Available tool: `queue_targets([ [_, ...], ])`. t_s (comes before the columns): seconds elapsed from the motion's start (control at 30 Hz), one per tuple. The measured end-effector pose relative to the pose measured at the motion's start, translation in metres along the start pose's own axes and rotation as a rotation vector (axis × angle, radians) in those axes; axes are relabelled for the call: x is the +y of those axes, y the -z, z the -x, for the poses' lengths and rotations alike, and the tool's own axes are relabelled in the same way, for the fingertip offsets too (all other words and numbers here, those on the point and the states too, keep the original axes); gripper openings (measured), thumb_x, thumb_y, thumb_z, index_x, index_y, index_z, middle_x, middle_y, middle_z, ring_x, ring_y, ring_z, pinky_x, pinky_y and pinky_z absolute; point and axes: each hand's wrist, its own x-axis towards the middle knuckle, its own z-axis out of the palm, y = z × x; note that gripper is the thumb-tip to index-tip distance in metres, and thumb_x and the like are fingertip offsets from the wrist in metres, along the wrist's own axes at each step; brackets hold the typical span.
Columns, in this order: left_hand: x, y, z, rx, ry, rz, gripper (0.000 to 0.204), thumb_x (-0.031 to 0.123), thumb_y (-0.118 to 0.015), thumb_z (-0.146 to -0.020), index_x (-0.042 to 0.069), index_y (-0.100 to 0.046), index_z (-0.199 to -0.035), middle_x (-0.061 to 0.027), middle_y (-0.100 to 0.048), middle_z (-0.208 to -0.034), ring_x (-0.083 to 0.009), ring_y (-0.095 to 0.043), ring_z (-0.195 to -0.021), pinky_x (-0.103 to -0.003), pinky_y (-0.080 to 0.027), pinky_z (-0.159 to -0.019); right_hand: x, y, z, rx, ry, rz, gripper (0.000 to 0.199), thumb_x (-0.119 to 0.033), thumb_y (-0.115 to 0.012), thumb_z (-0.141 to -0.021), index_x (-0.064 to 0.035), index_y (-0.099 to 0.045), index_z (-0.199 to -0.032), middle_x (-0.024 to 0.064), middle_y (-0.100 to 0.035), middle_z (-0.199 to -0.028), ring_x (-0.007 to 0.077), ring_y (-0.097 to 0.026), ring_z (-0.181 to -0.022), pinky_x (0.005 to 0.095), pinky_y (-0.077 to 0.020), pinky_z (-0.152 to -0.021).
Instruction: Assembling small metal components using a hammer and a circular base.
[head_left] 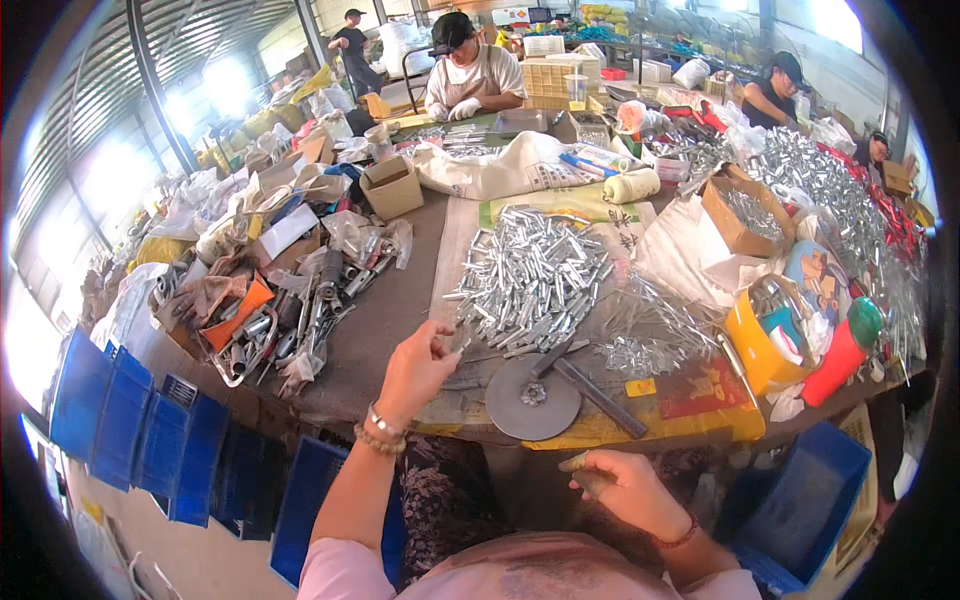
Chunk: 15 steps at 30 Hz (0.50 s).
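Near the front edge of the pile of short silvery metal tubes [535, 275], my left hand [418, 368] is raised over the table, its fingers curled in a pinch. A bright glint shows at its fingertips, too small to name. My right hand [628, 490] hangs in front of the table edge, low over my lap, fingers bent together with greenish coverings on the tips. What it holds, if anything, is hidden. Between the hands lies a round grey metal disc [515, 412] with a small cluster of metal at its middle. A hammer [598, 396] rests against it.
Loose tools and scrap [320, 290] heap up at the left. Right of the tubes lie thin clear strips [650, 310], a yellow container [765, 345] and a red bottle [840, 355]. Blue crates [185, 440] line the lower left; another blue crate [805, 500] stands lower right. Co-workers sit beyond.
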Motion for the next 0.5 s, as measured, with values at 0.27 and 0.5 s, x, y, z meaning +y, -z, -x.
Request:
queue_targets([
  [0.27, 0.033, -0.005, 0.058, -0.196, -0.052, 0.273, 0.036, 0.001, -0.081, -0.094, 0.005, -0.074, -0.129, -0.0005, -0.071, -0.087, -0.0078, -0.063, -0.075, -0.026, -0.052, -0.068, -0.021, 0.022, -0.013, 0.061, 0.274, 0.262, 0.023, -0.007, -0.081, -0.096, -0.0056, -0.079, -0.119, 0.0184, -0.077, -0.102, 0.0325, -0.075, -0.086, 0.0380, -0.0587, -0.078],
  [0.5, 0.040, -0.020, 0.065, -0.241, -0.311, 0.150, 0.029, 0.000, -0.080, -0.092, 0.005, -0.078, -0.121, -0.0061, -0.066, -0.092, -0.0174, -0.065, -0.078, -0.032, -0.053, -0.072, -0.016, 0.078, -0.046, 0.570, 0.386, 0.609, 0.012, -0.009, -0.081, -0.093, -0.0075, -0.078, -0.104, 0.0128, -0.074, -0.098, 0.0324, -0.075, -0.087, 0.0410, -0.0591, -0.077],
])
